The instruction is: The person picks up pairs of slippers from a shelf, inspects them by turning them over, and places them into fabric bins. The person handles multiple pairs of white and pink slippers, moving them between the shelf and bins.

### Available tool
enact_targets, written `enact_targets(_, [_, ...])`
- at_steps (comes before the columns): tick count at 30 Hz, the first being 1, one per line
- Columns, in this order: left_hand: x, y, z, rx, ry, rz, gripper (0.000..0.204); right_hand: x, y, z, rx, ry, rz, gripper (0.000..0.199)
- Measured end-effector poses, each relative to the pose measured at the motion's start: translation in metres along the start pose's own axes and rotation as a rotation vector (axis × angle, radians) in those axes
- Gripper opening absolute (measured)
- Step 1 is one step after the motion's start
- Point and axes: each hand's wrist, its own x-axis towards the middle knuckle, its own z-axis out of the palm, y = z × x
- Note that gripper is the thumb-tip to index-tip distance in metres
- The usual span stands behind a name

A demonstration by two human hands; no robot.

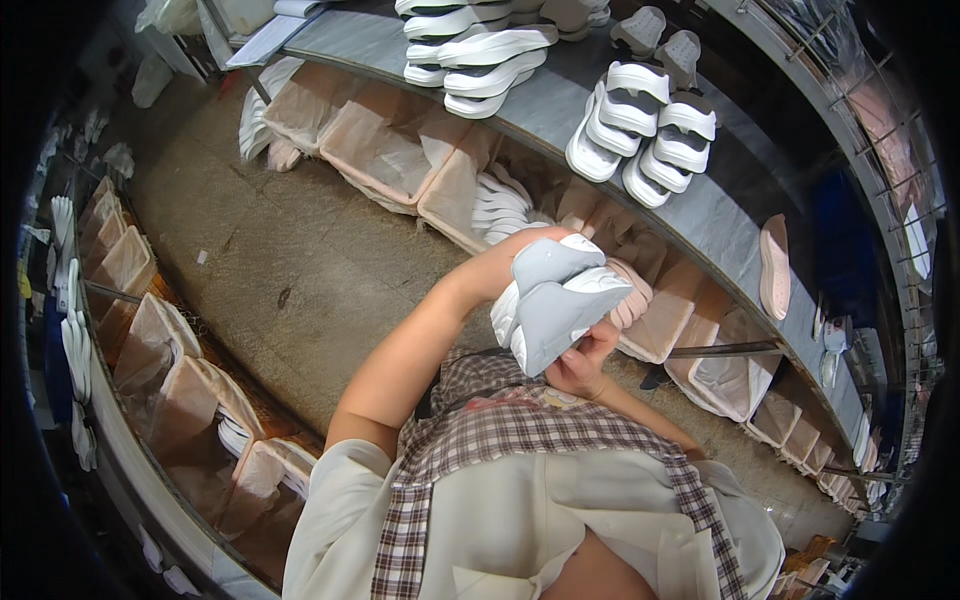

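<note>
A pair of shoe soles [575,305], grey on the broad faces with white edges, is held up in front of my apron, one sole partly over the other. My left hand [503,262] grips the soles at their far left end, its fingers mostly hidden behind them. My right hand [583,362] pinches the near right side with thumb and bent fingers. Just past the soles, pink soles [630,295] show partly; I cannot tell whether they touch the held pair.
A long grey bench [540,95] curves across the far side, bearing stacked white soles [475,60], more white soles [640,130] and one pink sole [775,265]. Beneath it stand lined crates [390,150]. Further crates [165,340] line the left, along the concrete floor [270,240].
</note>
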Motion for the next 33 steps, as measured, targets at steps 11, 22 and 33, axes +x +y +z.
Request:
enact_targets(11, [0.011,0.01,0.004,0.071,-0.065,-0.009,0.03,0.001,0.002,-0.006,0.079,-0.098,0.136,0.054])
enact_targets(22, [0.011,-0.005,-0.006,-0.029,-0.075,-0.024,0.033,0.005,-0.005,-0.006,-0.137,-0.096,0.019,0.051])
enact_targets(33, [-0.002,-0.05,-0.01,-0.566,0.402,0.062,0.049,0.1,-0.067,-0.023,-0.524,-0.353,0.078,0.07])
